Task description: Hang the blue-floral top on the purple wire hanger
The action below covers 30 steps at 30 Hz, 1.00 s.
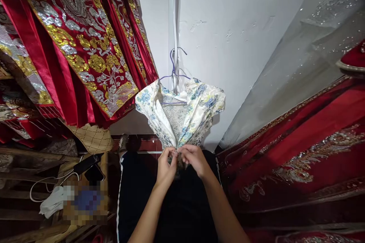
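Both of your hands meet at the lower front of the floral garment (182,114), which hangs from a purple wire hanger (173,72) against the white wall (234,26). Going left to right: your left hand (166,165) is curled, its fingertips pinched together on the fabric edge where the two front panels come together; your right hand (194,159) is likewise nearly closed, fingers bent inward and pinching the same spot from the other side. What sits between the fingertips, whether a button, knot or fastener, is too small to make out.

As for what could go wrong, judging from how things lie: you are pulling down on a light garment held only by a thin hanger hook, so a hard tug could slip it off the hanger or unseat the hook. The panels are bunched tight at your fingers, and uneven pulling could strain or crease the cloth there. To your left, red embroidered robes (85,45) hang close, and more red embroidered cloth (299,152) lies to your right; an elbow swung wide could snag the metallic stitching.
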Available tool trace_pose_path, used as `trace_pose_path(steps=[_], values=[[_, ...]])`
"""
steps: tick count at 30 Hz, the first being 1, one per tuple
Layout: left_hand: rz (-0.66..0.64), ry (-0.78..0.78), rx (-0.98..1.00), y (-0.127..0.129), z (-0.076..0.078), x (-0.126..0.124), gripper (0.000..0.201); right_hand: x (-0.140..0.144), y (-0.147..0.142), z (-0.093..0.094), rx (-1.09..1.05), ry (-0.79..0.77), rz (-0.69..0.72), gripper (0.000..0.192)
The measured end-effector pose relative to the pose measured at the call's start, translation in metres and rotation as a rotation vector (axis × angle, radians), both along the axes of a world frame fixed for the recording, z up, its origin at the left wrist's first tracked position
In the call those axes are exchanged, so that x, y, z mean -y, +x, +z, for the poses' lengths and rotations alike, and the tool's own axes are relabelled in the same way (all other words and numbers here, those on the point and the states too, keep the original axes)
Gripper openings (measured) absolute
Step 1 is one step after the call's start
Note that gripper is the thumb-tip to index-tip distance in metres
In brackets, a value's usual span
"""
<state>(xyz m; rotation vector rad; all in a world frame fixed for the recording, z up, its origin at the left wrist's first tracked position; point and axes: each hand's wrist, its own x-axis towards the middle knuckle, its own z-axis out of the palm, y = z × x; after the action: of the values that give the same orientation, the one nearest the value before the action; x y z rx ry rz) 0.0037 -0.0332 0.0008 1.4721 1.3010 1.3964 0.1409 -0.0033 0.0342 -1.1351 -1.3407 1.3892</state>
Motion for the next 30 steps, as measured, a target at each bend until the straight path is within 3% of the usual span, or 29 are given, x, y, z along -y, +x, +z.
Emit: trace_pose_path(steps=[5,9,14,19,25,27,30], values=[[-0.001,0.05,-0.053,0.01,-0.007,-0.004,0.016,-0.04,0.018,0.04,-0.089,-0.008,-0.068,0.03],[-0.039,0.078,-0.067,0.016,-0.014,-0.004,0.016,-0.074,0.022,0.092,-0.188,0.103,-0.075,0.031],[-0.08,0.082,-0.083,0.019,-0.012,-0.004,0.017,-0.105,0.009,0.148,-0.255,0.164,-0.112,0.023],[-0.121,0.096,-0.162,0.025,-0.013,-0.004,0.015,-0.122,0.004,0.175,-0.305,0.203,-0.151,0.016],[-0.177,0.046,-0.171,0.018,-0.029,-0.007,0.015,-0.111,0.007,0.197,-0.314,0.314,-0.135,0.015],[-0.184,0.033,-0.139,0.01,-0.017,-0.017,0.014,-0.104,0.005,0.198,-0.275,0.339,-0.108,0.016],[-0.16,0.164,-0.069,-0.006,0.036,-0.043,0.019,-0.096,0.0,0.194,-0.238,0.373,-0.106,0.017]])
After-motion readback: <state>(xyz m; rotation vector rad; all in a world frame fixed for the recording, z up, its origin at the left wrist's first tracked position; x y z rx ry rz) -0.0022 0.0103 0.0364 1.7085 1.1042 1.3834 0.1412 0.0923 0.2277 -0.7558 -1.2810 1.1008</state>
